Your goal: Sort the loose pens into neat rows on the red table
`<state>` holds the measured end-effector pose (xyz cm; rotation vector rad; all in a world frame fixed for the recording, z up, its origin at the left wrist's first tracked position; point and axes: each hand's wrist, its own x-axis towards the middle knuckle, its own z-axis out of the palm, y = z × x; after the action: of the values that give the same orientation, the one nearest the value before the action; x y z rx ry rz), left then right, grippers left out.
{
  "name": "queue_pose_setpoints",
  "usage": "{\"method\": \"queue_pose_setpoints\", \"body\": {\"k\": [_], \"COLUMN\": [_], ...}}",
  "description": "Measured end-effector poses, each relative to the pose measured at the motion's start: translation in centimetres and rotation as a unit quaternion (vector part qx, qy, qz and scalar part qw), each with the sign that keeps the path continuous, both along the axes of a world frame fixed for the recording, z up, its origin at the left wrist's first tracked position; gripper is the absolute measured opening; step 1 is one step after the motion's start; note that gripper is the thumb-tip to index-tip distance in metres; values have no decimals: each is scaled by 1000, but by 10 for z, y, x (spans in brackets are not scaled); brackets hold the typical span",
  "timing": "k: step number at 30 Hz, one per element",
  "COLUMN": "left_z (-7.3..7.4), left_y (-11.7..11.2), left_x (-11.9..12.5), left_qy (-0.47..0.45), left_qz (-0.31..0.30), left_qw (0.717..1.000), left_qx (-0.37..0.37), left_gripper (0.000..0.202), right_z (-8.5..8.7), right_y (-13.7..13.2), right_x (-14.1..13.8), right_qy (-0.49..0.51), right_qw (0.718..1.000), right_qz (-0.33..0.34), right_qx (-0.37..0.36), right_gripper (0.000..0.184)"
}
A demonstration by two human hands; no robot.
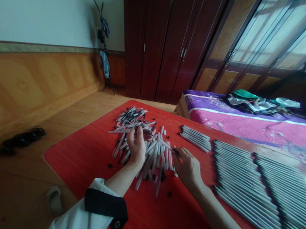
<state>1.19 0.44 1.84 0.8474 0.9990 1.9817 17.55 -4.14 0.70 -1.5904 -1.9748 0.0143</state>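
Red mat (82,165) on the floor (17,177), bed (250,121) just beyond.
My left hand (136,145) and right hand (187,167) each pinch a pen (166,145) over the pile (154,158).

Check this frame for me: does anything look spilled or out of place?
Small black pieces lie loose on the red mat around a jumbled heap of slim white tubes, unlike the neat rows beside it. A dark bundle also sits on the floor.
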Motion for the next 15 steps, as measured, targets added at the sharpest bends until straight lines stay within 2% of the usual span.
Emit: {"method": "queue_pose_setpoints", "body": {"k": [8,15], "left_z": [-5,-5], "left_y": [0,-5], "left_x": [3,8], "left_qy": [21,88], "left_qz": [-20,-84], "left_qw": [1000,993], "left_qx": [6,1], "left_gripper": [31,29], "right_z": [-1,-1], "right_y": [0,0], "right_x": [-1,-4], "right_qy": [11,73], "right_qw": [1000,996], "right_qz": [21,18], "right_qx": [-4,-53], "right_gripper": [21,24]}}
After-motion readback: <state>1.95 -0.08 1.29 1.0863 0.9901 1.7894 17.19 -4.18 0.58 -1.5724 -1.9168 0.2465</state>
